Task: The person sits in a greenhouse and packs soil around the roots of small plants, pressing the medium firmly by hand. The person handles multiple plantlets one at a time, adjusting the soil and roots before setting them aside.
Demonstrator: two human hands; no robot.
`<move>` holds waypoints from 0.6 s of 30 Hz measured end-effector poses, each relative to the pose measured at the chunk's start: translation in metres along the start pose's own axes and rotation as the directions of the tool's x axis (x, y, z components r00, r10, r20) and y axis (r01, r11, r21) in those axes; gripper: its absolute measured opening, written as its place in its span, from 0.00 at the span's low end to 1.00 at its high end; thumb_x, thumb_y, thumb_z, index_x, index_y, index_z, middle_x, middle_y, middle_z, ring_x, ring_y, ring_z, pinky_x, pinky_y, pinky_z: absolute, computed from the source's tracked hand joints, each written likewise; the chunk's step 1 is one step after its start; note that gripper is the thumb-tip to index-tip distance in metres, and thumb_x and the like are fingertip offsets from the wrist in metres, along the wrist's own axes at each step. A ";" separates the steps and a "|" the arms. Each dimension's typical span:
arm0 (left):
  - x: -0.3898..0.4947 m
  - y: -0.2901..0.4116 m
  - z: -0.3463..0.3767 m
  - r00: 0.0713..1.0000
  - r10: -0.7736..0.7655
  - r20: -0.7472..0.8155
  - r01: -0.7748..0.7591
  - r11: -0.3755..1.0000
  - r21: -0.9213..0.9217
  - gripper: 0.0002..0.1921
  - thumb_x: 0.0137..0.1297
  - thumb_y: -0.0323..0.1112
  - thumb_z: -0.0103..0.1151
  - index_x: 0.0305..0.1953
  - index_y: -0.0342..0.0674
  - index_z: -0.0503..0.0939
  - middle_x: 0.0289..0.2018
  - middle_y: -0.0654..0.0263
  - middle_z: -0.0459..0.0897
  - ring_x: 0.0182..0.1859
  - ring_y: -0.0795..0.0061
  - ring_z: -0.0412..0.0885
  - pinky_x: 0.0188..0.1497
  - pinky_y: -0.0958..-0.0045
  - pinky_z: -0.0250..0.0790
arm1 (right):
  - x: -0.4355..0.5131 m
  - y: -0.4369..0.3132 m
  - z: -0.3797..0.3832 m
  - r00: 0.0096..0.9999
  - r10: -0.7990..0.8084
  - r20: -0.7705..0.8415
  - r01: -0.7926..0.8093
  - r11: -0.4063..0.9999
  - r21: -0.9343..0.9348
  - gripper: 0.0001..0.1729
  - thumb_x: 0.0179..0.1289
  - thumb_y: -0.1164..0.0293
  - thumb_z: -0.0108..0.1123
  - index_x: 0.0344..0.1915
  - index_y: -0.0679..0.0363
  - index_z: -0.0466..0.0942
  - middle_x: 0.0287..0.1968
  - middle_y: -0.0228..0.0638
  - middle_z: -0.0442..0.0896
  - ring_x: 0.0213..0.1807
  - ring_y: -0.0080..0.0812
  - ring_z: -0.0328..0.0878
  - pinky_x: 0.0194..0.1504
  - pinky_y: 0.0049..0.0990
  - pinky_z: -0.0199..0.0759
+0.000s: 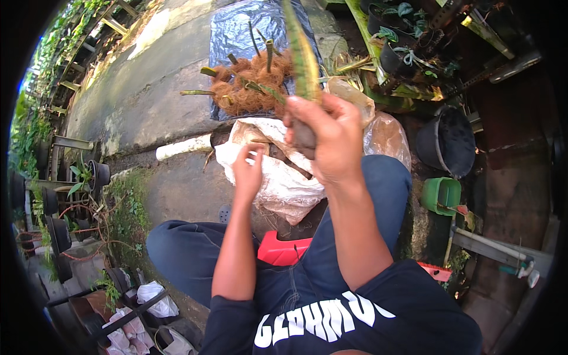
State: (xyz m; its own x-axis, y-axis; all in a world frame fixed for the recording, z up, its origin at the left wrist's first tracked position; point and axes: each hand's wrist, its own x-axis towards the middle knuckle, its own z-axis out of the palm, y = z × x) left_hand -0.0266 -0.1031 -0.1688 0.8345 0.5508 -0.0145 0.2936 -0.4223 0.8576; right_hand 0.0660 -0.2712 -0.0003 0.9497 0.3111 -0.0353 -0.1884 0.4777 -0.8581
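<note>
A long green-and-yellow snake plant leaf [305, 66] stands upright in my right hand [335, 133], blurred and cut off by the picture's top edge. At its base, a dark soil-like lump [304, 136] shows under my fingers. My left hand [248, 171] is raised with bent fingers over the left side of a white woven sack [284, 188]; whether it touches the sack is unclear. The sack's mouth gapes, showing brown material inside. Beyond it, several coir-fibre balls [248, 93] with cut leaf pieces sit on a black plastic sheet [230, 33].
Left of the sack lies a white roll [184, 147]. Clear plastic bags [387, 137], a black bucket [445, 142] and a green container [440, 196] stand to the right. Between my knees is a red plastic stool [284, 249]. Potted plants [98, 173] line the left side.
</note>
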 end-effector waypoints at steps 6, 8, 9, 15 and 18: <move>-0.038 -0.099 0.082 0.966 0.134 0.220 -0.210 0.902 0.377 0.10 0.69 0.32 0.60 0.49 0.41 0.85 0.50 0.56 0.85 0.57 0.51 0.79 0.61 0.54 0.69 | 0.001 -0.034 -0.043 0.999 -0.026 0.027 0.021 0.986 0.165 0.11 0.70 0.71 0.67 0.46 0.67 0.82 0.37 0.43 0.88 0.29 0.29 0.85 0.33 0.26 0.81; -0.034 -0.107 0.097 0.968 0.136 0.212 -0.220 0.869 0.443 0.09 0.69 0.32 0.60 0.48 0.42 0.84 0.52 0.57 0.83 0.59 0.52 0.77 0.63 0.53 0.67 | 0.006 -0.039 -0.052 0.995 -0.087 -0.041 0.094 0.973 0.212 0.14 0.73 0.71 0.65 0.53 0.67 0.80 0.41 0.45 0.88 0.36 0.31 0.86 0.35 0.27 0.82; -0.027 -0.101 0.103 0.970 0.144 0.197 -0.222 0.854 0.470 0.08 0.69 0.33 0.61 0.47 0.42 0.84 0.51 0.57 0.83 0.58 0.52 0.77 0.62 0.54 0.67 | 0.008 -0.043 -0.057 0.991 -0.115 -0.074 0.129 0.965 0.229 0.16 0.74 0.71 0.64 0.56 0.67 0.78 0.44 0.45 0.88 0.39 0.32 0.87 0.37 0.27 0.83; 0.023 -0.114 0.137 0.993 0.114 -0.015 -0.077 0.757 0.649 0.12 0.62 0.32 0.62 0.47 0.36 0.81 0.50 0.54 0.83 0.58 0.50 0.77 0.62 0.53 0.68 | 0.013 -0.042 -0.070 0.999 -0.050 0.012 0.045 0.959 0.279 0.20 0.81 0.62 0.56 0.64 0.62 0.74 0.52 0.42 0.86 0.45 0.36 0.86 0.42 0.32 0.83; 0.018 -0.171 0.152 0.981 0.181 -0.065 -0.066 0.632 0.772 0.33 0.57 0.40 0.71 0.63 0.31 0.75 0.56 0.52 0.83 0.65 0.49 0.73 0.71 0.50 0.61 | 0.017 -0.036 -0.063 0.999 -0.010 0.046 -0.008 0.931 0.365 0.18 0.79 0.61 0.59 0.56 0.66 0.77 0.43 0.42 0.87 0.39 0.34 0.86 0.39 0.31 0.81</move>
State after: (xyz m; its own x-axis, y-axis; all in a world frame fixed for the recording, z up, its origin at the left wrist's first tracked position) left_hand 0.0093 -0.1304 -0.3934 0.8420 0.5104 0.1745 0.4906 -0.8591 0.1458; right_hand 0.1048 -0.3349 -0.0025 0.9389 0.3440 -0.0034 -0.2741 0.7420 -0.6118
